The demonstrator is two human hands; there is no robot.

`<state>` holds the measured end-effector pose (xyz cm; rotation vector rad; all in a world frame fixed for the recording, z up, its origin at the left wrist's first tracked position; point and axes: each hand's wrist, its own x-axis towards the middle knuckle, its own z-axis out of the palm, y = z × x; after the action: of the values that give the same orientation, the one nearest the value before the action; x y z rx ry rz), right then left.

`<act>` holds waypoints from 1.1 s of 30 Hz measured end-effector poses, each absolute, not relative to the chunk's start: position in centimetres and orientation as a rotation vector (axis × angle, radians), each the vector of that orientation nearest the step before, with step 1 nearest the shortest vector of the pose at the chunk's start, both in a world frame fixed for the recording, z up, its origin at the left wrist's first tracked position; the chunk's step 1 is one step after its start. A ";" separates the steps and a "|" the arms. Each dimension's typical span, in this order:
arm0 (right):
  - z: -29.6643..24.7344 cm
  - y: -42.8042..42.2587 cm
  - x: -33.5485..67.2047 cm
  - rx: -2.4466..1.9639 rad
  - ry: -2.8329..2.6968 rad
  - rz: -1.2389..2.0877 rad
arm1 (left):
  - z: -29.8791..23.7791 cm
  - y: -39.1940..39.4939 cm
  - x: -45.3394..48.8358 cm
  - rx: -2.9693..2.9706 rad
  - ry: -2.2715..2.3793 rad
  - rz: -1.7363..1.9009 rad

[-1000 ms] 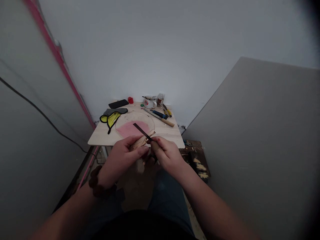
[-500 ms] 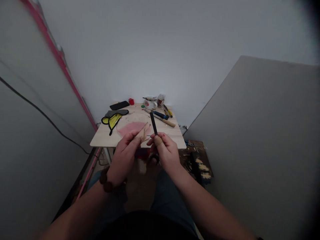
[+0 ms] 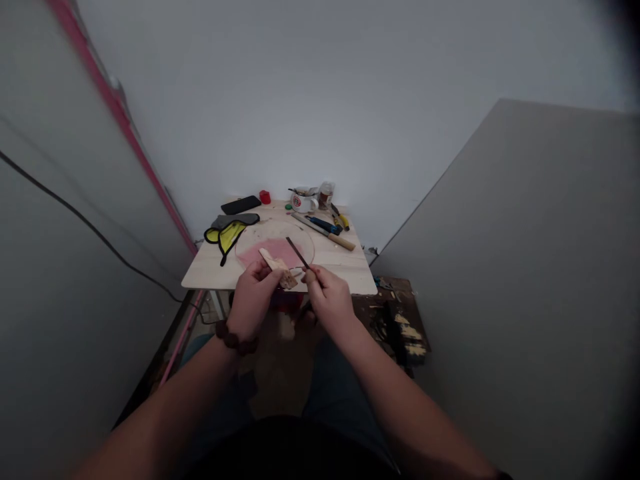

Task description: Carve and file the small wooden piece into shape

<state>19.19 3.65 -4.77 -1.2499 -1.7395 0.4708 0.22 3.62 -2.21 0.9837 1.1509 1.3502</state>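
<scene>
My left hand (image 3: 253, 298) is closed round a small pale piece of wood (image 3: 277, 265), held just in front of the near edge of a small wooden table (image 3: 345, 270). My right hand (image 3: 327, 301) pinches a thin dark file (image 3: 297, 253) whose blade slants up and to the left, its lower part close beside the wood piece. A beaded bracelet (image 3: 234, 342) sits on my left wrist. Both hands are over my lap, above my knees.
On the table lie a round board with a pink patch (image 3: 280, 248), a yellow and black cloth (image 3: 226, 235), a phone (image 3: 241, 204), a red cap (image 3: 265, 197), a mug (image 3: 304, 200), a jar (image 3: 327, 195) and several hand tools (image 3: 323, 231). Walls close in left and right.
Both hands have moved up and forward toward the table edge. The file has swung from upright back to slanting left, and the wood piece has turned in my left hand.
</scene>
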 end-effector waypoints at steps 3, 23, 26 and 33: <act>-3.7 2.0 20.0 -1.322 -1.969 0.260 | -2.0 3.1 -0.1 0.943 1.132 1.362; -0.1 1.0 18.7 -1.619 -2.509 0.115 | -2.6 4.9 -0.6 1.172 1.197 1.207; -0.7 3.0 17.7 -1.724 -2.477 0.115 | -4.0 7.8 -1.0 1.230 1.200 1.214; -3.6 7.4 15.5 -1.849 -2.437 0.208 | -8.4 12.7 -1.9 1.318 1.284 1.245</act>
<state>15.45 7.36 -3.56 -1.8492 -2.4374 0.2078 -1.93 12.71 -8.36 1.3183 1.2838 1.2450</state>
